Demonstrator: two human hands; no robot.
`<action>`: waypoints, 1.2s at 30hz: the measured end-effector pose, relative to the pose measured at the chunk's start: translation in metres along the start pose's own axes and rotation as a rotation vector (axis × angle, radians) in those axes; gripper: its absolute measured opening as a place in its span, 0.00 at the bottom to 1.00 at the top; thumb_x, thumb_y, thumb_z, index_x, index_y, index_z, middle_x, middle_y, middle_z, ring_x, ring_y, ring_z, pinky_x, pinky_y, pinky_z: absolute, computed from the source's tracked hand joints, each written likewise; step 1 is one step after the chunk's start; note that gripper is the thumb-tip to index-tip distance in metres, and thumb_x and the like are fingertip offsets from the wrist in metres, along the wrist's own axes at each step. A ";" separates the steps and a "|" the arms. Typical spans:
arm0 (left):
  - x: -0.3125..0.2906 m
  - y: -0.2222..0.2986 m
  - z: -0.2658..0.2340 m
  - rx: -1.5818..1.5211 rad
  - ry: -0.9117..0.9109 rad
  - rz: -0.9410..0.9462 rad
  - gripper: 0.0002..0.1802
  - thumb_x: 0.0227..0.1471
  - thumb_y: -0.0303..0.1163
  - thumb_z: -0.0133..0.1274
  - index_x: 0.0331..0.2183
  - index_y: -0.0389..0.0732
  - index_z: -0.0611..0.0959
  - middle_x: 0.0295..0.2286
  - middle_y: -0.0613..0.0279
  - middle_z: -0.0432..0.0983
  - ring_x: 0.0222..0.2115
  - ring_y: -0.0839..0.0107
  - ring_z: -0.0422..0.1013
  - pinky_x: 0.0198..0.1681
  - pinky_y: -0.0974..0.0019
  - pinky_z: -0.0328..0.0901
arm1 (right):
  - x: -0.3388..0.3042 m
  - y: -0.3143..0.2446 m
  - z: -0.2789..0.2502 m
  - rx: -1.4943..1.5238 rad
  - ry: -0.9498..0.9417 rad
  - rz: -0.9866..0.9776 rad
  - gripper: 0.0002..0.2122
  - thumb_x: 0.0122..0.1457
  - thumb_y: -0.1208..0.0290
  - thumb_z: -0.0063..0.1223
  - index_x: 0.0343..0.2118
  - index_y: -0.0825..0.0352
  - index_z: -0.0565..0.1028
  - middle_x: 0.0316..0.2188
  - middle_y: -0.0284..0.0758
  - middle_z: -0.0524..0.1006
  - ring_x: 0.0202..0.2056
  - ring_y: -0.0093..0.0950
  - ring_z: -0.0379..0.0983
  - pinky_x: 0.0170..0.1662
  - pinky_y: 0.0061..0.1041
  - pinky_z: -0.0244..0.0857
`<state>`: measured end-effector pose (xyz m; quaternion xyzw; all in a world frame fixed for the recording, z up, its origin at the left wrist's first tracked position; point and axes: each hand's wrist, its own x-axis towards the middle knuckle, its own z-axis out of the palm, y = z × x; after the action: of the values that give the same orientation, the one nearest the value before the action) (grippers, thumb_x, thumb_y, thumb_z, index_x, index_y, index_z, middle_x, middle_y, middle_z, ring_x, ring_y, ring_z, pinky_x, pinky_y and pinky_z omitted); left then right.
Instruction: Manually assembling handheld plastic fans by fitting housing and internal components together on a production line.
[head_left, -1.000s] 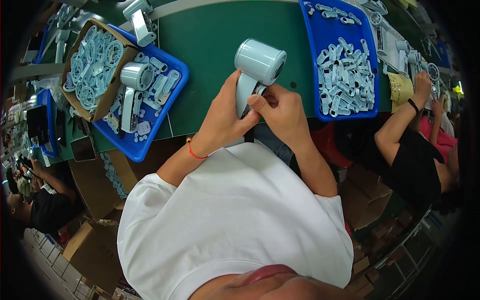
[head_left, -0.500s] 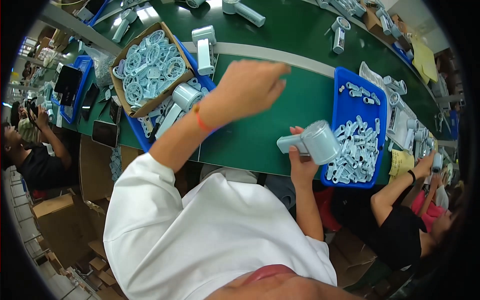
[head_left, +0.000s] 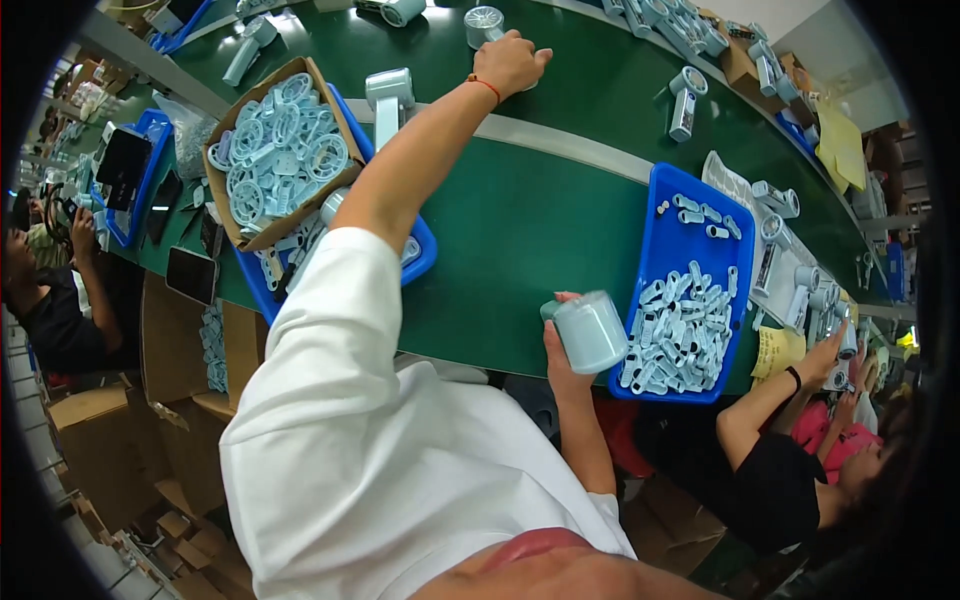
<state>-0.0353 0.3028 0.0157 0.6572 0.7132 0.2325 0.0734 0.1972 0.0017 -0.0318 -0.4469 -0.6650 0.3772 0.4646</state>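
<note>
My left hand (head_left: 510,62) reaches far across the bench, its fingers closed over the handle of a light-blue handheld fan (head_left: 484,24). The fan's round grilled head shows beside the hand; most of its handle is hidden. Close to my body, my right hand (head_left: 566,350) holds a second light-blue fan (head_left: 592,332) by its handle, with the smooth cylindrical head toward the right. Just right of it lies a blue tray (head_left: 638,262) with many small light-blue parts (head_left: 685,335).
At left, a cardboard box (head_left: 318,80) of light-blue grilles and parts sits over a blue bin (head_left: 424,240). Another fan (head_left: 388,98) stands beside it. A pale strip (head_left: 570,145) crosses the green bench (head_left: 500,230). Co-workers sit on both sides, one arm (head_left: 765,400) near the tray.
My left hand has moved forward to the far fan and closed over its handle. The fan in my right hand has tilted, hiding more of its handle. The whole view has shifted slightly.
</note>
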 end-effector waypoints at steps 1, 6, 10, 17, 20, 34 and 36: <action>-0.010 0.009 0.004 -0.008 0.024 0.057 0.24 0.51 0.53 0.40 0.30 0.45 0.82 0.39 0.63 0.71 0.36 0.56 0.71 0.42 0.57 0.64 | 0.006 -0.003 0.000 0.006 0.008 -0.042 0.16 0.52 0.74 0.52 0.43 0.71 0.66 0.40 0.41 0.70 0.45 0.32 0.67 0.52 0.33 0.58; -0.106 0.035 -0.017 0.114 -0.220 0.302 0.20 0.49 0.46 0.43 0.28 0.40 0.81 0.36 0.60 0.71 0.31 0.53 0.72 0.35 0.55 0.67 | -0.003 -0.012 0.000 -0.102 0.023 -0.043 0.16 0.50 0.75 0.56 0.42 0.70 0.68 0.41 0.41 0.71 0.43 0.31 0.68 0.47 0.29 0.62; -0.153 0.024 -0.012 0.259 -0.270 0.438 0.17 0.49 0.43 0.46 0.33 0.41 0.79 0.40 0.64 0.69 0.30 0.54 0.72 0.32 0.56 0.68 | -0.016 -0.011 0.005 0.069 0.175 0.014 0.13 0.49 0.75 0.57 0.38 0.72 0.71 0.37 0.39 0.74 0.40 0.29 0.70 0.44 0.27 0.64; -0.191 0.032 -0.055 0.139 0.180 0.621 0.29 0.43 0.44 0.56 0.46 0.42 0.69 0.46 0.60 0.65 0.29 0.54 0.72 0.34 0.59 0.67 | -0.006 -0.037 0.003 0.696 0.089 0.282 0.28 0.53 0.60 0.56 0.51 0.70 0.59 0.45 0.41 0.68 0.46 0.34 0.68 0.48 0.34 0.64; -0.264 0.050 -0.080 -0.658 -0.298 0.507 0.36 0.42 0.44 0.58 0.51 0.39 0.64 0.45 0.51 0.64 0.36 0.51 0.69 0.39 0.60 0.66 | -0.006 -0.062 0.000 0.997 0.103 0.455 0.27 0.57 0.56 0.47 0.52 0.71 0.58 0.46 0.39 0.67 0.50 0.34 0.65 0.52 0.34 0.61; -0.325 0.055 -0.060 -0.794 -0.398 0.268 0.40 0.39 0.28 0.61 0.53 0.37 0.62 0.43 0.48 0.67 0.42 0.58 0.68 0.45 0.63 0.62 | -0.026 -0.039 0.001 0.658 -0.008 0.372 0.26 0.57 0.55 0.49 0.52 0.70 0.63 0.42 0.32 0.70 0.42 0.19 0.64 0.45 0.18 0.59; -0.327 0.055 -0.060 -0.787 -0.342 0.272 0.39 0.38 0.27 0.61 0.52 0.36 0.63 0.41 0.49 0.70 0.39 0.58 0.70 0.44 0.64 0.63 | -0.027 -0.040 0.002 0.625 -0.002 0.340 0.26 0.57 0.55 0.49 0.51 0.70 0.64 0.42 0.32 0.70 0.41 0.19 0.65 0.44 0.18 0.59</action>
<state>0.0309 -0.0279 0.0267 0.6961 0.4552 0.3817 0.4032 0.1902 -0.0366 -0.0035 -0.3869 -0.4339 0.6347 0.5091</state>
